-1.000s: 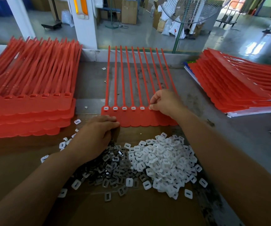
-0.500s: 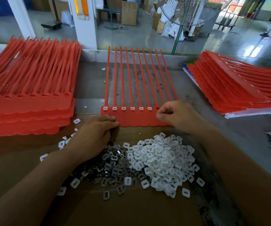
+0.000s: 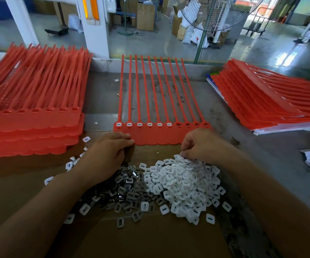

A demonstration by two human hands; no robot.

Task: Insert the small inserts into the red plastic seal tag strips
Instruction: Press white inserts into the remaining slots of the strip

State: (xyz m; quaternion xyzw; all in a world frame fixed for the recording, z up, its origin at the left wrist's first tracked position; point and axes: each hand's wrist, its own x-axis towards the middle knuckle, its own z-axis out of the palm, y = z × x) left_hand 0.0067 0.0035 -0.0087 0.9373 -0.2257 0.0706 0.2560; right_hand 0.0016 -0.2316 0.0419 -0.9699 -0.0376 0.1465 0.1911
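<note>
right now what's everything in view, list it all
strip: one, red, table centre; six slots filled white, four empty
left stack: one, red, table left
right stack: one, red, table right
white inserts: a heap, white, on cardboard
metal inserts: a heap, dark silver, left of the white heap
cardboard: one, brown, near edge
table: one, grey, under everything
fan: one, grey, behind table
left hand: one, over the metal heap
right hand: one, fingertips in white heap
</note>
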